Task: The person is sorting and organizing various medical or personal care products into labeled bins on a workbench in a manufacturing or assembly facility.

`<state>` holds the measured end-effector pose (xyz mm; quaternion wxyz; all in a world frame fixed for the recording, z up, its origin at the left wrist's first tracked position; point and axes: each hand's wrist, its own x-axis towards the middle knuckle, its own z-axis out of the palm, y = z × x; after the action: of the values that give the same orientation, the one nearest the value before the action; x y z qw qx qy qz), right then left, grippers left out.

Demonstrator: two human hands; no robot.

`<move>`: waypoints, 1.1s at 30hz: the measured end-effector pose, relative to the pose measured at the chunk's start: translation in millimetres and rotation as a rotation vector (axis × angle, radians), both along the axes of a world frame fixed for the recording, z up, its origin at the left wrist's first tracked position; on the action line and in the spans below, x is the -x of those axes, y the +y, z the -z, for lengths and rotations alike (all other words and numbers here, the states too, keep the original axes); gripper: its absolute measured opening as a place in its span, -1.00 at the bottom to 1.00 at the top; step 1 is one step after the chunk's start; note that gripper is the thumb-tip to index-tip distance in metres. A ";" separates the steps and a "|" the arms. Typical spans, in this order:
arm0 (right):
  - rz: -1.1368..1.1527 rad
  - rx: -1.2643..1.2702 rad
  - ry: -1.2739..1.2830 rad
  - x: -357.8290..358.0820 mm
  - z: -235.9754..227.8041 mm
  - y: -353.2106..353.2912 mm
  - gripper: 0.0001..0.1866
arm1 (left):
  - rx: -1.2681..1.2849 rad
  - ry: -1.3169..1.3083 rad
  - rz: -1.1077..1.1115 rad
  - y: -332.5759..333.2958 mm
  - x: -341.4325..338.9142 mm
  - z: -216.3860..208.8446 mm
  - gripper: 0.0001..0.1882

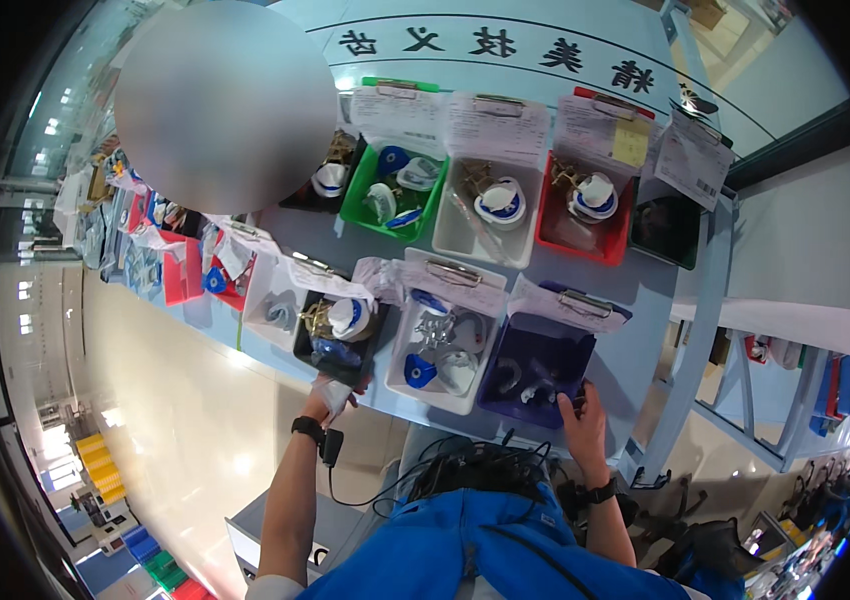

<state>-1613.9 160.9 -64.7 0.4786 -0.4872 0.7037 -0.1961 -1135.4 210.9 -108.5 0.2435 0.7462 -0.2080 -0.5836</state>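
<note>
From my end the pale-blue tabletop (640, 350) takes up most of what I see. Along its near edge I've got a white tray (432, 398) between the purple tray (551, 350) on the right and the smaller black tray (373, 350). Right hand (587, 418) is at the purple tray's near right corner, fingers a bit apart, can't tell if gripping. Left hand (323, 397) is just below the black one, whitish scrap (335, 396) by its fingers, grip unclear.

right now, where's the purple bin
In the head view, the purple bin sits right of centre near the table's near edge, between a white bin and the right hand.
</note>
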 end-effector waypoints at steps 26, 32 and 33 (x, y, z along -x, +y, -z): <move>-0.010 0.590 0.928 -52.1 87.6 82.2 -0.38 | 0.412 -0.135 0.308 33.2 -22.3 70.2 -0.75; -0.043 0.580 0.994 -53.2 91.0 83.8 -0.34 | 0.358 0.010 0.341 31.4 -32.2 39.9 -0.53; 0.054 0.545 0.880 -68.9 85.5 80.8 -0.37 | 0.358 -0.009 0.331 37.8 -48.8 38.8 -0.53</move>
<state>-1545.0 241.7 -150.3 -0.0120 -0.6121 0.7741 -0.1611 -1086.6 248.8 -147.3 0.2722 0.6493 -0.4287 -0.5662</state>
